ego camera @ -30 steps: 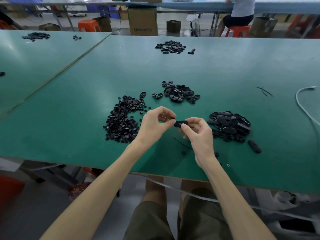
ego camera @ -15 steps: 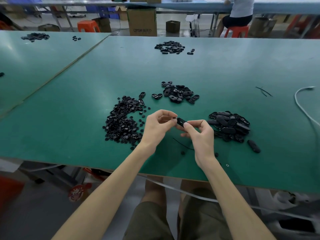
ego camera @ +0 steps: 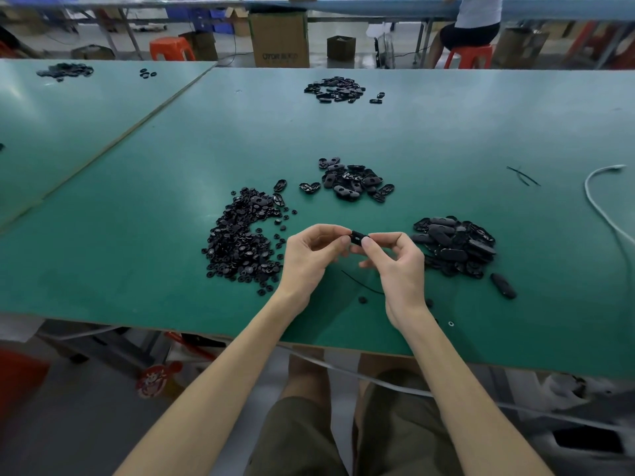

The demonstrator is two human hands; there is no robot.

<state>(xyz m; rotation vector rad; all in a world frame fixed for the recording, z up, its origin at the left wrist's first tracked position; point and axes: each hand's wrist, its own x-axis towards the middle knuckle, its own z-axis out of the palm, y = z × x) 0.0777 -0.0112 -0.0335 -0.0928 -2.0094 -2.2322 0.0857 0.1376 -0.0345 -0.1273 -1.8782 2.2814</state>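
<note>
Risk: slip | part [ego camera: 357, 237] pinched above surface [ego camera: 137, 242], between left hand [ego camera: 309, 261] and right hand [ego camera: 400, 264] | fingers [ego camera: 367, 242] curled on its ends | small grip may let it pop free into left pile [ego camera: 240, 242] or off near edge

Green worktables [ego camera: 446, 132], orange stools [ego camera: 171, 49], cardboard boxes [ego camera: 279, 39], grey floor [ego camera: 68, 424].

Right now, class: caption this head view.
Left hand and right hand pinch a black part above the green table beside a pile of pieces.
</note>
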